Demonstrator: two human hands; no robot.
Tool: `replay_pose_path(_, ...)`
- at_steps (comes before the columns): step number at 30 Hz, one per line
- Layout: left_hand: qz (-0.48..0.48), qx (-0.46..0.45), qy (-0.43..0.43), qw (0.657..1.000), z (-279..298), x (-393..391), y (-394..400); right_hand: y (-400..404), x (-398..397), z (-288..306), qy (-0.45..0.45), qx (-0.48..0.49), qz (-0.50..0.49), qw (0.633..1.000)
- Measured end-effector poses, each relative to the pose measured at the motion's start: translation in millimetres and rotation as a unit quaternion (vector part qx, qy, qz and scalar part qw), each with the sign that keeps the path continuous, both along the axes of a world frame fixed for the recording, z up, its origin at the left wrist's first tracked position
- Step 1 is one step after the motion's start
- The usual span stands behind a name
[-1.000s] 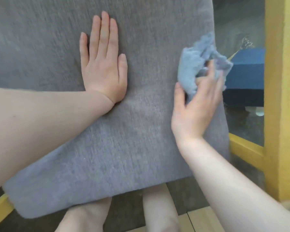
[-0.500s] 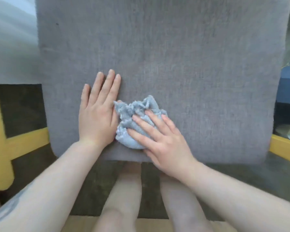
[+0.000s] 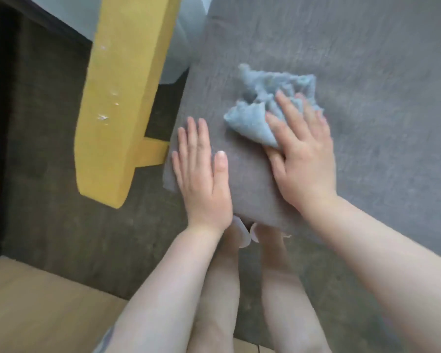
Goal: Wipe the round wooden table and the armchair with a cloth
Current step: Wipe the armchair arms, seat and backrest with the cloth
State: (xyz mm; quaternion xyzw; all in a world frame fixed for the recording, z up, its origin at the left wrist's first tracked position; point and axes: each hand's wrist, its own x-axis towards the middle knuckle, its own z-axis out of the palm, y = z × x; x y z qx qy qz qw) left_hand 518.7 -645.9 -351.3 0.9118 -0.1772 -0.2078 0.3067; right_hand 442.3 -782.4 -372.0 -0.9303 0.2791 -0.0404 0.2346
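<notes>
The cloth (image 3: 260, 108) is soft, light and floppy, bunched on the gray chair cushion (image 3: 367, 72). The right hand (image 3: 303, 154) presses it with fingers spread. The left hand (image 3: 201, 171) lies flat beside it.

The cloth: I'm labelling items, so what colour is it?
Light blue cloth, seen in the head view, under the right hand.

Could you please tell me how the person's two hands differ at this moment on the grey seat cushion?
The left hand lies flat and bare on the grey cushion; the right hand presses the crumpled blue cloth. The left hand sits at the cushion's corner, the right hand farther in. Both have straight fingers, palms down.
</notes>
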Motion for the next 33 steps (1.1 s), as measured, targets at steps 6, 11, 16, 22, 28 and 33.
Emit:
replay_pose_path(6,0.057,-0.013,0.039,0.998,7,-18,34,32,36,15,0.000,-0.019,0.310,0.950)
replay_pose_path(11,0.043,0.028,0.028,0.998,7,-21,28,-50,88,8,0.054,-0.020,-0.061,0.997)
replay_pose_path(16,0.071,0.012,0.005,0.997,3,-2,-14,-19,87,14,0.027,-0.007,0.309,0.951)
replay_pose_path(22,0.014,0.160,-0.126,0.979,-18,33,-80,-149,131,9,0.133,0.020,-0.358,0.924)
replay_pose_path(28,0.111,0.212,-0.150,0.959,-31,43,-155,-180,171,0,0.062,-0.053,0.367,0.927)
replay_pose_path(33,0.120,0.234,-0.176,0.949,-40,40,-160,-164,199,-6,0.074,-0.071,-0.020,0.995)
